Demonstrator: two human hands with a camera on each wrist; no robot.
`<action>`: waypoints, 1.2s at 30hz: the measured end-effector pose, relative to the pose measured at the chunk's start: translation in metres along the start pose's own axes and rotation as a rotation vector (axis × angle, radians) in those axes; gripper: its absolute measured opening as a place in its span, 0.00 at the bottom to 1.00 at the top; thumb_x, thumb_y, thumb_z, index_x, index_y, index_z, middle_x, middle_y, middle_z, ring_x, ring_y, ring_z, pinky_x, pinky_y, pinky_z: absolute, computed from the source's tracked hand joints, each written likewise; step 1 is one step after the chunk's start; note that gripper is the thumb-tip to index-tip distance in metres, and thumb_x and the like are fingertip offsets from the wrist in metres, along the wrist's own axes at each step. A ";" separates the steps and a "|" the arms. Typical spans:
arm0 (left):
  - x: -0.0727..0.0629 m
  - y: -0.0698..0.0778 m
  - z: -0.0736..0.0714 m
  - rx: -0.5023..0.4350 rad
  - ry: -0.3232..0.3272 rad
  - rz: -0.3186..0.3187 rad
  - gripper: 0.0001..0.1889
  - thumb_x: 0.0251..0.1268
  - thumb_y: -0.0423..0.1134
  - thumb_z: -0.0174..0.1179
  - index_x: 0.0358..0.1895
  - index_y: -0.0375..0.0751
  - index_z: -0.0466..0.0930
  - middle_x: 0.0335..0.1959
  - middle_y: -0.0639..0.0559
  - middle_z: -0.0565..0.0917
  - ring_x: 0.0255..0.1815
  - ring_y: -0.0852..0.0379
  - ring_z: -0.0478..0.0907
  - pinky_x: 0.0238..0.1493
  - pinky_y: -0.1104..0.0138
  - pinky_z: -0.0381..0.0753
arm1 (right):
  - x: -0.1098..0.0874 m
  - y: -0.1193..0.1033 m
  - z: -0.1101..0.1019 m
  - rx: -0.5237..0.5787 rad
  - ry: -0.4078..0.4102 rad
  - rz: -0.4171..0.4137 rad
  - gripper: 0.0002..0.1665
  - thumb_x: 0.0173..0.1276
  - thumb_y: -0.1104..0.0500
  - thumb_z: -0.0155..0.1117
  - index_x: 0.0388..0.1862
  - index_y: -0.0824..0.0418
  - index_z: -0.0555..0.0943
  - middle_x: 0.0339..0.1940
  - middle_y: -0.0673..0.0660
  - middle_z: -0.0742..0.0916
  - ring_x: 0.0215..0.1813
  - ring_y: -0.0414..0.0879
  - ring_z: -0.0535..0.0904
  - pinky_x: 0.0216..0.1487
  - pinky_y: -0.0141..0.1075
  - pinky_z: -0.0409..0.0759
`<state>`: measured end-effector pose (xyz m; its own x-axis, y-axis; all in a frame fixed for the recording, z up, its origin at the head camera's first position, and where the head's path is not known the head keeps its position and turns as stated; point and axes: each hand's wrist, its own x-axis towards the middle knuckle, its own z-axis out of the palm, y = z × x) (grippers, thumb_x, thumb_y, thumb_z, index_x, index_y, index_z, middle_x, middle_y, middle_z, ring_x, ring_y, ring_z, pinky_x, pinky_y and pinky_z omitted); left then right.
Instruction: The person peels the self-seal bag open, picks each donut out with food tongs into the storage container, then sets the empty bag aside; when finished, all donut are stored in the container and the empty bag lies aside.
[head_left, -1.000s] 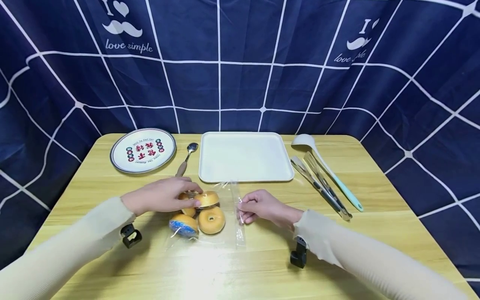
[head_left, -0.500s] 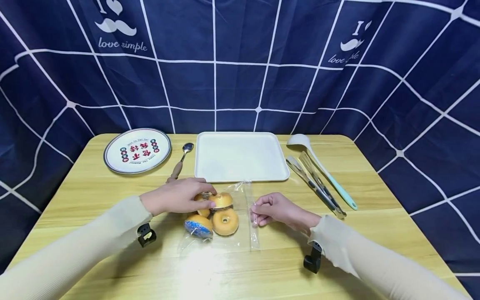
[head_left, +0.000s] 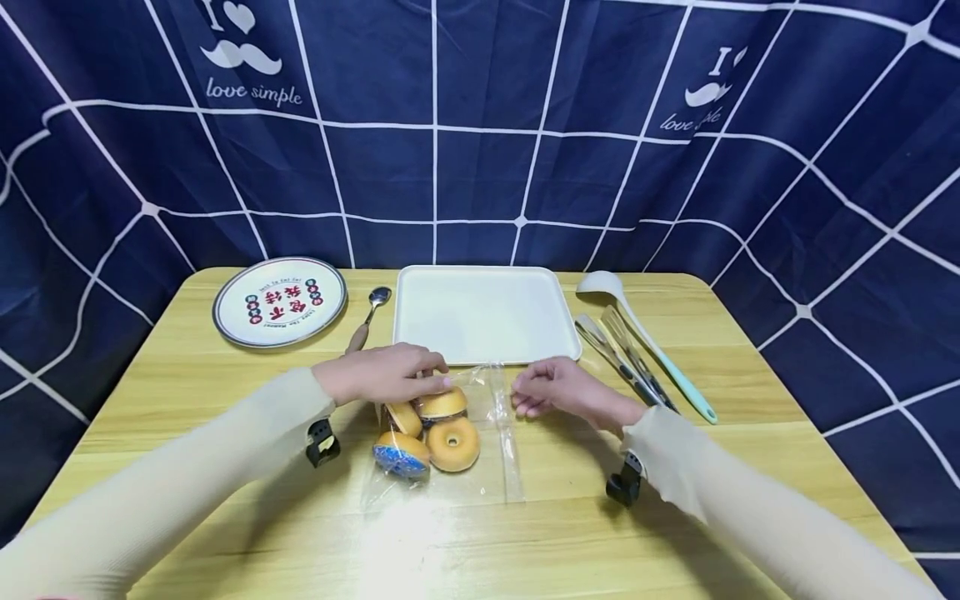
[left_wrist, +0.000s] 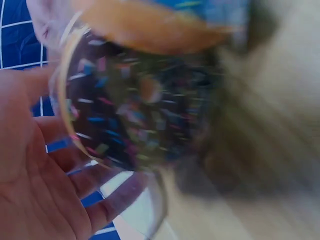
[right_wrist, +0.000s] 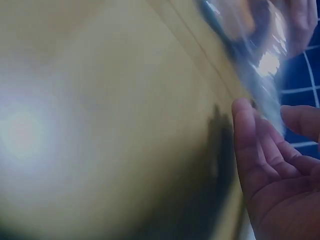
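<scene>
A clear zip bag (head_left: 491, 467) holding several doughnuts lies on the table in the head view. One doughnut (head_left: 453, 444) shows its plain side, and another (head_left: 402, 455) has blue icing. My left hand (head_left: 390, 372) is at the bag's far edge, fingers loosely extended beside the doughnuts. In the left wrist view, those fingers spread next to a chocolate doughnut (left_wrist: 135, 105) with sprinkles, seen through the plastic. My right hand (head_left: 558, 387) is just right of the bag's zip edge, thumb apart from the fingers in the right wrist view; whether it touches the plastic is unclear.
Behind the bag lies a white tray (head_left: 487, 312). A printed plate (head_left: 281, 302) and a spoon (head_left: 367, 321) are to its left. Tongs (head_left: 618, 354) and a ladle (head_left: 652, 350) with a mint handle lie to its right. A dark blue curtain (head_left: 480, 167) hangs behind.
My right hand, earlier pinching the bag's zip edge, has let go and shifted away from me. My left hand has also moved farther back, uncovering more of the doughnuts. The bag has shifted slightly rightward.
</scene>
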<state>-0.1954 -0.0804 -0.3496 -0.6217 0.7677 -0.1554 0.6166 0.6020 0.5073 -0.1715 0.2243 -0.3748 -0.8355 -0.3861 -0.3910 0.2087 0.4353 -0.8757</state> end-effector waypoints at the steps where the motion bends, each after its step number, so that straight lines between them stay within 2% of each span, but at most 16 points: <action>1: 0.005 0.000 -0.002 -0.008 -0.005 0.016 0.21 0.84 0.50 0.49 0.59 0.39 0.83 0.48 0.48 0.89 0.52 0.54 0.85 0.66 0.52 0.78 | 0.003 -0.004 -0.003 -0.030 0.017 -0.026 0.16 0.80 0.62 0.59 0.53 0.76 0.80 0.42 0.65 0.91 0.39 0.44 0.88 0.47 0.35 0.89; 3: 0.014 0.002 -0.005 -0.018 -0.025 0.041 0.18 0.84 0.45 0.50 0.56 0.37 0.83 0.42 0.49 0.88 0.45 0.57 0.83 0.58 0.58 0.82 | 0.009 -0.010 -0.009 -0.093 0.051 -0.083 0.15 0.80 0.63 0.59 0.53 0.77 0.80 0.42 0.68 0.90 0.39 0.44 0.88 0.46 0.36 0.89; 5: 0.024 0.005 -0.008 -0.021 -0.047 0.032 0.16 0.84 0.43 0.50 0.54 0.37 0.84 0.40 0.50 0.88 0.42 0.59 0.82 0.54 0.61 0.82 | 0.014 -0.015 -0.011 -0.165 0.087 -0.146 0.13 0.79 0.64 0.60 0.51 0.76 0.81 0.41 0.70 0.89 0.38 0.46 0.87 0.43 0.36 0.88; 10: 0.048 0.010 -0.010 0.017 -0.044 0.007 0.14 0.82 0.40 0.52 0.50 0.36 0.86 0.44 0.45 0.90 0.46 0.52 0.85 0.55 0.59 0.83 | 0.028 -0.021 -0.010 -0.352 0.146 -0.292 0.09 0.76 0.64 0.64 0.46 0.70 0.85 0.36 0.66 0.89 0.36 0.50 0.84 0.38 0.34 0.83; 15: 0.062 0.007 -0.006 0.012 -0.044 -0.023 0.12 0.78 0.37 0.55 0.44 0.36 0.88 0.41 0.45 0.90 0.43 0.54 0.83 0.54 0.62 0.82 | 0.040 -0.023 -0.004 -0.521 0.140 -0.400 0.07 0.75 0.63 0.66 0.46 0.65 0.87 0.40 0.60 0.92 0.41 0.44 0.82 0.45 0.33 0.80; 18: 0.065 0.006 -0.003 -0.010 -0.067 -0.039 0.11 0.77 0.36 0.56 0.40 0.36 0.88 0.35 0.48 0.88 0.37 0.58 0.79 0.49 0.66 0.79 | 0.044 -0.024 0.000 -0.584 0.118 -0.441 0.06 0.74 0.63 0.67 0.45 0.64 0.88 0.41 0.58 0.92 0.40 0.40 0.81 0.46 0.33 0.79; 22: 0.067 0.005 -0.001 -0.034 -0.066 -0.051 0.10 0.75 0.33 0.57 0.35 0.38 0.87 0.30 0.51 0.85 0.33 0.60 0.75 0.44 0.70 0.75 | 0.045 -0.025 0.002 -0.618 0.102 -0.461 0.05 0.74 0.64 0.68 0.41 0.64 0.88 0.38 0.58 0.92 0.35 0.38 0.78 0.42 0.32 0.77; 30: 0.067 0.004 -0.001 -0.022 -0.061 -0.042 0.10 0.74 0.31 0.57 0.34 0.39 0.87 0.29 0.53 0.83 0.33 0.61 0.74 0.43 0.71 0.74 | 0.040 -0.029 0.004 -0.654 0.114 -0.493 0.04 0.74 0.64 0.68 0.38 0.62 0.87 0.35 0.55 0.89 0.37 0.38 0.78 0.43 0.33 0.78; 36: 0.064 0.003 -0.002 -0.032 -0.054 -0.039 0.09 0.75 0.31 0.58 0.35 0.38 0.85 0.28 0.52 0.84 0.32 0.61 0.75 0.44 0.71 0.75 | 0.035 -0.029 0.002 -0.640 0.128 -0.541 0.04 0.73 0.62 0.69 0.38 0.60 0.88 0.35 0.53 0.89 0.38 0.38 0.78 0.39 0.31 0.77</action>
<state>-0.2345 -0.0301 -0.3564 -0.6177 0.7549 -0.2203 0.5763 0.6252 0.5264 -0.2059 0.1964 -0.3636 -0.7965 -0.5956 0.1040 -0.5320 0.6087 -0.5885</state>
